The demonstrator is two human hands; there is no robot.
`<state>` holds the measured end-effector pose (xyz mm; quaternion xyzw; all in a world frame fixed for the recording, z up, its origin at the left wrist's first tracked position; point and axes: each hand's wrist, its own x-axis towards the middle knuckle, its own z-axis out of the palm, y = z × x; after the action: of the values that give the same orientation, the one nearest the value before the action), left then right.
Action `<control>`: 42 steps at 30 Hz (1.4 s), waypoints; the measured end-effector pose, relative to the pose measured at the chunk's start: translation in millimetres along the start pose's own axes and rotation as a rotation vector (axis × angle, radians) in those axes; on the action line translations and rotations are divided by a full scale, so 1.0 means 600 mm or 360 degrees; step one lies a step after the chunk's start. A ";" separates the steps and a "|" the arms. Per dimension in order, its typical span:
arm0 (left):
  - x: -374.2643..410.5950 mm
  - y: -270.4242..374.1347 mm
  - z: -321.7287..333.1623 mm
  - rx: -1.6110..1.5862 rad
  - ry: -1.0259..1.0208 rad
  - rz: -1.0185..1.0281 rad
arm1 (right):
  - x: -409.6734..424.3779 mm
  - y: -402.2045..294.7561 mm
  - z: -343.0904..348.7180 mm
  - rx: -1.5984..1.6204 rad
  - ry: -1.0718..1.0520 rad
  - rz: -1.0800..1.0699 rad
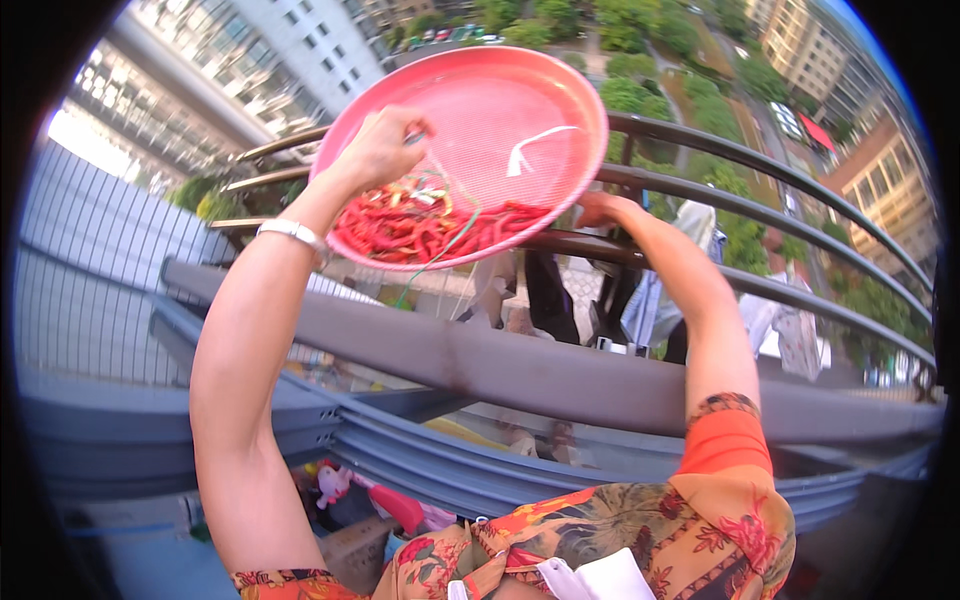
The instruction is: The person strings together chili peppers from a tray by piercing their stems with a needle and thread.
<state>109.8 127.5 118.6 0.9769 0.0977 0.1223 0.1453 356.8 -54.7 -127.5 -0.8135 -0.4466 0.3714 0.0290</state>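
Observation:
A round pink mesh tray (480, 127) leans tilted over the railing, its low edge towards me. Red chili peppers (435, 232) are heaped along that low side, with some pale scraps among them. My left hand (388, 146) is above the tray's left part, fingers closed around thin cord. A green string (459, 234) loops over the peppers and hangs past the rim. Against the mesh, to the right, lies a white strip (517, 159). My right hand (598, 210) grips the tray's lower right rim, its fingers partly hidden behind it.
Curved brown metal railings (750, 169) run behind the tray, high above trees and buildings. Clothes (645, 307) hang beyond the lower bars. A wide grey-brown beam (510, 360) and a blue-grey window frame (480, 442) lie between me and the railing.

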 end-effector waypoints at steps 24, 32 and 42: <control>0.034 0.062 -0.128 -0.0149 0.0104 -0.0307 | -0.261 -0.279 -0.075 -0.0170 0.0796 -0.1475; 0.033 0.077 -0.137 -0.0302 0.0106 -0.0317 | -0.225 -0.287 -0.085 0.0020 0.0704 -0.1326; 0.045 0.073 -0.129 -0.0377 0.0100 -0.0250 | -0.222 -0.312 -0.147 0.1007 0.1070 -0.1184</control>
<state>121.6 112.9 209.3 0.9380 0.1634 0.1516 0.2655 237.2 -17.4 84.2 -0.6271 -0.5357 0.1733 0.5383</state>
